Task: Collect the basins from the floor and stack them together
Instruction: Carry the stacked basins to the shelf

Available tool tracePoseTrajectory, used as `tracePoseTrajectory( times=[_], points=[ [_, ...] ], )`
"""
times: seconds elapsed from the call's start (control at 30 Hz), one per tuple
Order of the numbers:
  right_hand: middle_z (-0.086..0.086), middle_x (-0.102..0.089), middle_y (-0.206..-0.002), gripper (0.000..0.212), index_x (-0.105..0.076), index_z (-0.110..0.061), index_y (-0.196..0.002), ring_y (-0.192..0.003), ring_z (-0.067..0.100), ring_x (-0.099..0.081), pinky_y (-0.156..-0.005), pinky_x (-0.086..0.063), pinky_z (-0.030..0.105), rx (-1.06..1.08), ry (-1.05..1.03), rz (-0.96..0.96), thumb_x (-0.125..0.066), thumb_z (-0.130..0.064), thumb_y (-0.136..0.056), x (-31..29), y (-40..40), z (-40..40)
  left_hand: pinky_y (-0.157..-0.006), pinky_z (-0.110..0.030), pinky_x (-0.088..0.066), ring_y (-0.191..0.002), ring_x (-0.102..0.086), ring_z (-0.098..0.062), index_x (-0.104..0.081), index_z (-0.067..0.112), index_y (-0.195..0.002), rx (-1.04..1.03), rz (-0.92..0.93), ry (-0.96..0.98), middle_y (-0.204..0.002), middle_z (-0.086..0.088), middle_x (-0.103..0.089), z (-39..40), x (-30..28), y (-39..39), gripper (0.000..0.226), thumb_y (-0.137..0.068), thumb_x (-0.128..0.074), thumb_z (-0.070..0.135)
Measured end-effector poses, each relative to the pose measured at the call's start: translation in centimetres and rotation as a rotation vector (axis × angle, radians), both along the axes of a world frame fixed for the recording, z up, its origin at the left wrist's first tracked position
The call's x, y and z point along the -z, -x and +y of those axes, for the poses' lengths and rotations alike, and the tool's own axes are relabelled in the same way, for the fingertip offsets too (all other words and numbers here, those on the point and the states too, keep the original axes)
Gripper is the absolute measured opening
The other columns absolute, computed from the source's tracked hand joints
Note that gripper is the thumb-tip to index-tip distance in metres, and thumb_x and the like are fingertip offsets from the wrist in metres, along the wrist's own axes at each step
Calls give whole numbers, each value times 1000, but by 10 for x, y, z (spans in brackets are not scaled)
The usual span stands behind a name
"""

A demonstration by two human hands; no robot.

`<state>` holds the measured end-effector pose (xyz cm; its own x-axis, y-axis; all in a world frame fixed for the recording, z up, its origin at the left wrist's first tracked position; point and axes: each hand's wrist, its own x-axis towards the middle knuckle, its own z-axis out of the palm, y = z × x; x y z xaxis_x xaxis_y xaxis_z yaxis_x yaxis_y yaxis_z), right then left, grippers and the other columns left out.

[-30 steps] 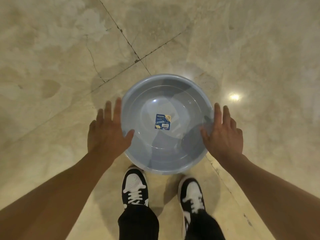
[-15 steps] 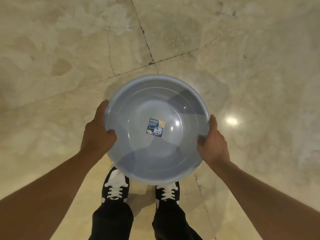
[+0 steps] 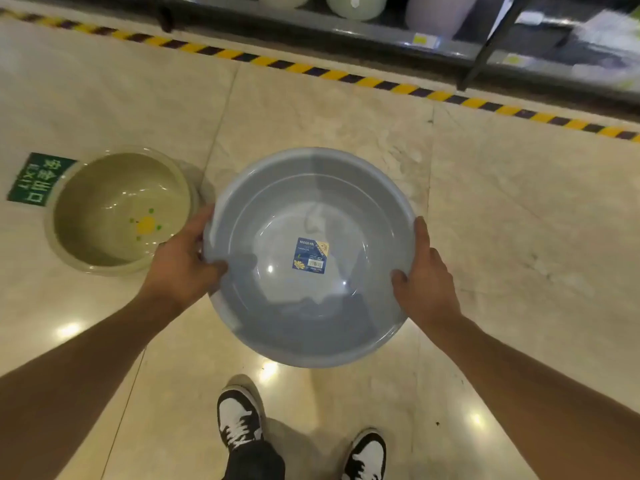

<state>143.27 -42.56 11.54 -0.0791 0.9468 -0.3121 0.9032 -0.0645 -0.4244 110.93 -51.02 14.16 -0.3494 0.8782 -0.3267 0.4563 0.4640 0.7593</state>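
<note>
Grey-blue basin point(image 3: 311, 216) held above floor point(image 3: 502, 220), left hand point(image 3: 180, 261) and right hand point(image 3: 427, 280) clamped on opposite rims. Beige basin point(image 3: 104, 209) on floor just left, overlapping green exit sign point(image 3: 33, 180). Glossy beige tiles; hazard tape point(image 3: 311, 69) before shelving point(image 3: 433, 39) beyond.

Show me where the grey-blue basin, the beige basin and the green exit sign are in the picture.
grey-blue basin point(image 3: 277, 216): head view, on the bare inner wall, upper left.
beige basin point(image 3: 104, 199): head view, on the inner wall, above the yellow mark.
green exit sign point(image 3: 33, 181): head view, on the middle of its visible part.
</note>
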Motion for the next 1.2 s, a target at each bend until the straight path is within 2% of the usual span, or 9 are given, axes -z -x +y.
tracePoseTrajectory(
  times=[0.13, 0.27, 0.37, 0.47, 0.63, 0.73, 0.87, 1.07, 1.2],
  points=[
    [16, -54, -117, 88, 2, -30, -156, -95, 37, -60, -76, -47, 41, -169, -28, 34, -57, -17, -91, -45, 106, 43, -76, -31, -47, -81, -62, -11, -37, 56, -133, -203, -32, -53, -100, 10, -64, -11, -46, 83, 89, -49, -65, 50],
    [16, -55, -119, 86, -3, -30, -156, -97, 36, -60, -80, -50, 43, -319, -67, 32, -58, -17, -91, -68, 214, 70, -71, -23, -48, -82, -59, -11, -42, 40, -143, -312, 39, -44, -105, 10, -62, -31, -62, 165, 86, -61, -65, 42],
    [15, -54, -120, 85, -6, -30, -156, -100, 36, -60, -82, -52, 46, -421, -74, 23, -59, -18, -91, -71, 289, 81, -84, -39, -52, -92, -62, -22, -36, 47, -145, -413, 4, -8, -115, 6, -62, -48, -62, 223, 96, -54, -63, 55],
    [15, -54, -118, 85, -9, -30, -155, -97, 36, -60, -77, -50, 44, -474, -78, 8, -60, -17, -90, -64, 356, 89, -75, -33, -52, -90, -62, -22, -35, 46, -147, -523, -7, 18, -113, 4, -63, -58, -53, 271, 99, -52, -64, 45],
    [14, -53, -114, 83, -10, -31, -155, -90, 32, -58, -70, -43, 36, -550, -58, 18, -61, -18, -90, -31, 440, 103, -84, -42, -54, -97, -65, -27, -35, 43, -149, -684, -26, 95, -117, -3, -65, -63, -23, 335, 99, -56, -68, 31],
    [14, -51, -115, 82, -9, -33, -156, -90, 36, -60, -70, -48, 39, -592, -19, -7, -57, -17, -91, -4, 480, 119, -77, -41, -53, -85, -63, -22, -33, 41, -150, -738, -49, 126, -121, -3, -64, -55, 2, 363, 98, -65, -78, 27],
    [12, -50, -115, 81, -7, -34, -156, -83, 34, -60, -69, -51, 41, -639, 34, -28, -55, -15, -93, 42, 526, 146, -78, -47, -56, -78, -65, -22, -31, 39, -151, -777, -62, 195, -115, 2, -62, -37, 43, 389, 100, -61, -75, 38],
    [11, -49, -121, 81, -6, -33, -157, -73, 27, -54, -62, -40, 31, -741, 105, -68, -55, -18, -94, 108, 587, 186, -76, -47, -55, -89, -63, -29, -31, 41, -149, -957, -73, 297, -116, -2, -62, -6, 120, 427, 93, -74, -76, 10],
    [13, -48, -121, 80, -11, -26, -157, -77, 35, -61, -62, -49, 35, -779, 94, -46, -57, -13, -93, 138, 613, 198, -60, -28, -46, -84, -56, -25, -36, 40, -145, -960, -54, 317, -105, 2, -59, 7, 155, 447, 85, -73, -72, 12]
  ],
)
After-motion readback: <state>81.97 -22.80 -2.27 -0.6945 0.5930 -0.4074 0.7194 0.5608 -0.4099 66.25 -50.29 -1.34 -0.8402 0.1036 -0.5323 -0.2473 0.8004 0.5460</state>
